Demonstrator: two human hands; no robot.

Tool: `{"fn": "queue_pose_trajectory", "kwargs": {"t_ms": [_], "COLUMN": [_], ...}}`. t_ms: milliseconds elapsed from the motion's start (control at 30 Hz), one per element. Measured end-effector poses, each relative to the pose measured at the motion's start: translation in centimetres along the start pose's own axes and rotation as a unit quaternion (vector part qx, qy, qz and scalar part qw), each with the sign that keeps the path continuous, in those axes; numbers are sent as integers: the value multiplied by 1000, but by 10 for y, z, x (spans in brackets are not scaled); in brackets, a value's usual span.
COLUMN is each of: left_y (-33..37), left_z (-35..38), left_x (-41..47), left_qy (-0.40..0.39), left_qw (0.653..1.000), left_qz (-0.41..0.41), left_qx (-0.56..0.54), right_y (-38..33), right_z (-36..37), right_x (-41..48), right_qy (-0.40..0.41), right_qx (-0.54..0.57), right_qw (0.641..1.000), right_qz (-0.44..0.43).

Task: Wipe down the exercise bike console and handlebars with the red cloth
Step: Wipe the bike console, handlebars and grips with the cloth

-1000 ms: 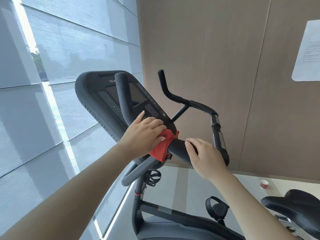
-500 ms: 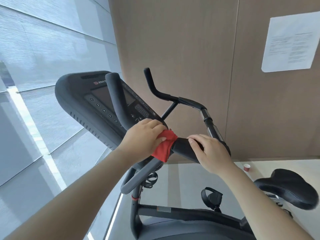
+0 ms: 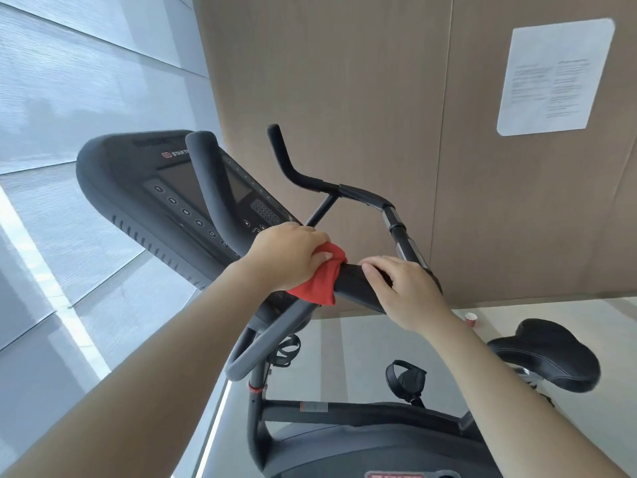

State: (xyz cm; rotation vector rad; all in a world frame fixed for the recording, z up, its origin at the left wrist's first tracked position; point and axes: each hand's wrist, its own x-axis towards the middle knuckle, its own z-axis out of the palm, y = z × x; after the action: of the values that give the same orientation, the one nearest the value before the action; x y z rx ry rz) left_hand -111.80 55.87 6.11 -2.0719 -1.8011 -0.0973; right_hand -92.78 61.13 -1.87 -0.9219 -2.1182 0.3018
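The black exercise bike console [image 3: 138, 188] with its dark screen and round buttons sits at centre left. Black handlebars [image 3: 358, 284] curve around it, with one upright grip [image 3: 206, 181] in front of the screen and another [image 3: 281, 157] behind. The red cloth [image 3: 319, 286] is wrapped around the near bar. My left hand [image 3: 286, 257] is closed over the cloth and presses it on the bar. Just to the right, my right hand [image 3: 405, 288] grips the bare padded bar, apart from the cloth by a short gap.
The black saddle [image 3: 548, 357] is at lower right, a pedal with strap [image 3: 406, 377] below centre. A small red paper cup [image 3: 470, 319] stands on the floor by the brown wall. A white paper sheet [image 3: 555, 77] hangs on that wall. Glass panels fill the left.
The view has swung to the right and closer to the bike. My left hand with the cloth has shifted slightly along the bar toward my right hand, which keeps its grip.
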Motion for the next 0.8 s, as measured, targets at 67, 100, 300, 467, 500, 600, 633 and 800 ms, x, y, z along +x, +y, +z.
{"fn": "queue_pose_trajectory", "kwargs": {"t_ms": [67,100,300,467,500,600,633,800], "left_y": [3,4,-15,-57,-63,-59,-52,-42], "left_z": [1,1,4,-14,-17,-11,-6,2], "left_x": [5,4,-22,-38,-41,-44,-44,-49], "left_qy": [-17,-8,89,129,137,149,146,140], "left_qw": [1000,1000,994,980,977,976,980,989], "left_qz": [5,7,57,66,67,47,32,-5], "left_qx": [6,12,30,133,151,150,129,40], "right_y": [0,0,1,-7,-13,-40,-49,-70], "right_z": [-1,-1,-3,-6,-6,3,8,18], "right_x": [-1,-1,-1,6,10,21,24,30], "right_qy": [-2,-2,-18,-45,-48,-47,-42,-21], "right_qx": [1,2,13,24,24,25,30,55], "right_qw": [1000,1000,1000,999,998,998,998,998], "right_qz": [1,0,-11,11,11,-30,-39,-29]}}
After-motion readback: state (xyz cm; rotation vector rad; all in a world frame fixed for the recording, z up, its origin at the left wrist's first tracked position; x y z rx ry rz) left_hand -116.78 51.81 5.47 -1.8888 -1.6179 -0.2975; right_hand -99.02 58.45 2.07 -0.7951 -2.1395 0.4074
